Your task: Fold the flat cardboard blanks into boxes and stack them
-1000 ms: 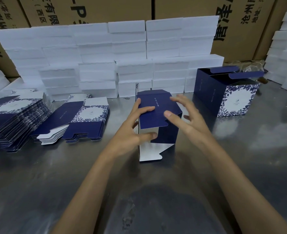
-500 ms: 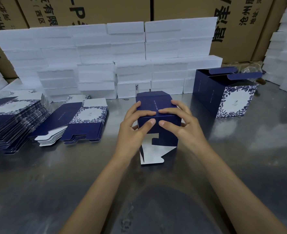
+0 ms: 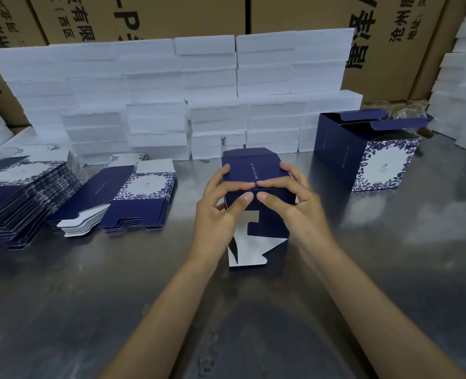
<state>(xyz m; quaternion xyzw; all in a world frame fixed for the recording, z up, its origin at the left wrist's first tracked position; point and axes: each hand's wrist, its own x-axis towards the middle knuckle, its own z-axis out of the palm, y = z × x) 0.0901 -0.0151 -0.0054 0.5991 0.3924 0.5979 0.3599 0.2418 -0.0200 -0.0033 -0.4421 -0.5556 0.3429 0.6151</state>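
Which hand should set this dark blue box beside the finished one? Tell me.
Probably the right hand: the open-topped dark blue floral box stands on its side of the steel table; both hands grip the half-folded dark blue cardboard box.

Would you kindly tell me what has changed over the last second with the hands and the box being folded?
Both hands closed in on the half-folded box: the left hand and right hand, spread apart before, now press the top flap down flat, thumbs meeting at its front edge. The flat blanks, finished box and white blocks stayed put.
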